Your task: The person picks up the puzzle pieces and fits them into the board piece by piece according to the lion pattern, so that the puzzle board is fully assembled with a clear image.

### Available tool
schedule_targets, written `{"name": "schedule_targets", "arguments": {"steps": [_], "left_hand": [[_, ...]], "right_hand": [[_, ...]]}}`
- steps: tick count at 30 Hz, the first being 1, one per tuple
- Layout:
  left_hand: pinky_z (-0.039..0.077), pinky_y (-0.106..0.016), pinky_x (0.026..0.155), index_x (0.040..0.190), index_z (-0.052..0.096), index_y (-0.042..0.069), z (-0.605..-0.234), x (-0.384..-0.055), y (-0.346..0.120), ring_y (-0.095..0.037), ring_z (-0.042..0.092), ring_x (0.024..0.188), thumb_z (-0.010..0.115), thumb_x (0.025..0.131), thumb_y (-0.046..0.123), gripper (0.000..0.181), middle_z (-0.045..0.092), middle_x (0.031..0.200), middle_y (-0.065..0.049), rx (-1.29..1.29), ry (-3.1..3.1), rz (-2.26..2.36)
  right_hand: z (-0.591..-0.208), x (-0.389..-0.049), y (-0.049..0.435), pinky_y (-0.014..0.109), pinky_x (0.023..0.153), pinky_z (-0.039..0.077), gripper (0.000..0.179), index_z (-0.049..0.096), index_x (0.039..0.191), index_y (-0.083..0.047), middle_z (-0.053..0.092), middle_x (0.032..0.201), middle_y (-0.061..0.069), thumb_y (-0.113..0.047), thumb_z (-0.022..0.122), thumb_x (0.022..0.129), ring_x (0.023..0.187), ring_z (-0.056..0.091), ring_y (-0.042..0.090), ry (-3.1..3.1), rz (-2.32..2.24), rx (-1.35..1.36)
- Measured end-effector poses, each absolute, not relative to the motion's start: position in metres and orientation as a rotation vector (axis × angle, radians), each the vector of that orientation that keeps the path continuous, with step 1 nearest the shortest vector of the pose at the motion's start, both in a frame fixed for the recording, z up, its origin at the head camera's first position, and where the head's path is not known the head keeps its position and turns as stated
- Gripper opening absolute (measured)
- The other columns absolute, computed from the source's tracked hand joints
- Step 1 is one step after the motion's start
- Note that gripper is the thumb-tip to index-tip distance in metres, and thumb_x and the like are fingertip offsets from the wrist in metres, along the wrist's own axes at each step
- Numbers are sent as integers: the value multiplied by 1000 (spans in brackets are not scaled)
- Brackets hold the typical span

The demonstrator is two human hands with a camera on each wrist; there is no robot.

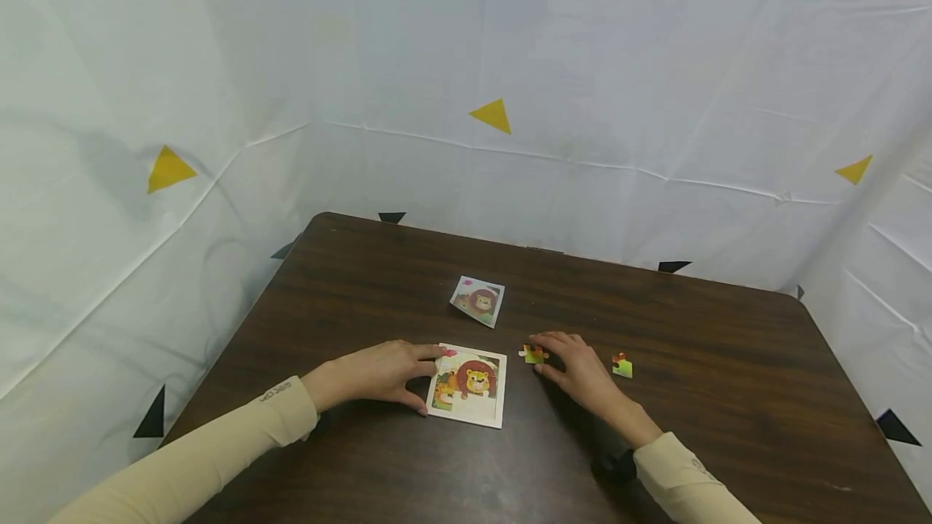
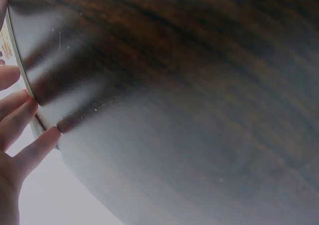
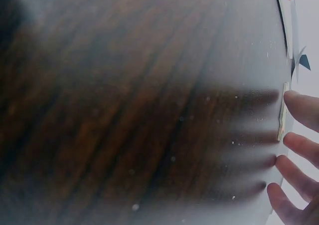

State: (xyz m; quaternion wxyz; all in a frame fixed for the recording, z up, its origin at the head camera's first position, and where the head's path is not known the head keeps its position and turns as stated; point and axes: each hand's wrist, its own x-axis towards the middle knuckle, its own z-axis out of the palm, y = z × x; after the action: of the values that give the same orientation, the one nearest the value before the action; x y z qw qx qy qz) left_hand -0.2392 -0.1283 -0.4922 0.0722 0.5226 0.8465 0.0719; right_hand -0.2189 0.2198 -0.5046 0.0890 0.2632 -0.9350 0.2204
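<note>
A square lion jigsaw puzzle board (image 1: 476,411) lies on the dark wooden table, partly filled, with a bare pale area at its lower right. My left hand (image 1: 382,374) rests along the board's left side, index finger at the upper corner and thumb at the lower one. To the right of the board, my right hand (image 1: 578,370) pinches a small green and orange puzzle piece (image 1: 534,354) between thumb and fingers. That piece (image 3: 282,112) is seen edge-on in the right wrist view, low on the table. Another puzzle piece (image 1: 622,365) lies right of this hand.
Behind the board lies a lion picture card (image 1: 478,301) with a curled edge. The brown table (image 1: 728,395) has rounded far corners. White sheeting (image 1: 582,63) with yellow and black triangles hangs around it.
</note>
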Motion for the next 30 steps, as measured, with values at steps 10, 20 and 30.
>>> {"name": "schedule_targets", "arguments": {"steps": [10, 20, 30], "left_hand": [[48, -35, 96, 133, 57, 15, -492, -240, -129, -18, 60, 112, 67, 81, 56, 67, 44, 147, -9, 1569, 2547, 225], [48, -36, 95, 132, 57, 15, -495, -240, -129, -19, 61, 111, 68, 82, 55, 66, 44, 147, -10, 1582, 2553, 229], [48, -35, 95, 132, 57, 15, -494, -239, -129, -18, 61, 110, 68, 81, 55, 66, 45, 146, -9, 1569, 2559, 217]], "right_hand": [[-512, -224, 216, 53, 79, 49, 35, 70, 114, -7, 65, 117, 12, -5, 77, 80, 106, 59, 30, -2715, 667, 866], [-516, -227, 219, 46, 79, 52, 32, 73, 105, -6, 68, 110, 11, 3, 78, 75, 99, 61, 27, -2614, 677, 965], [-519, -227, 220, 42, 77, 53, 32, 72, 105, -5, 67, 108, 10, 7, 77, 75, 95, 60, 25, -2606, 665, 969]]}}
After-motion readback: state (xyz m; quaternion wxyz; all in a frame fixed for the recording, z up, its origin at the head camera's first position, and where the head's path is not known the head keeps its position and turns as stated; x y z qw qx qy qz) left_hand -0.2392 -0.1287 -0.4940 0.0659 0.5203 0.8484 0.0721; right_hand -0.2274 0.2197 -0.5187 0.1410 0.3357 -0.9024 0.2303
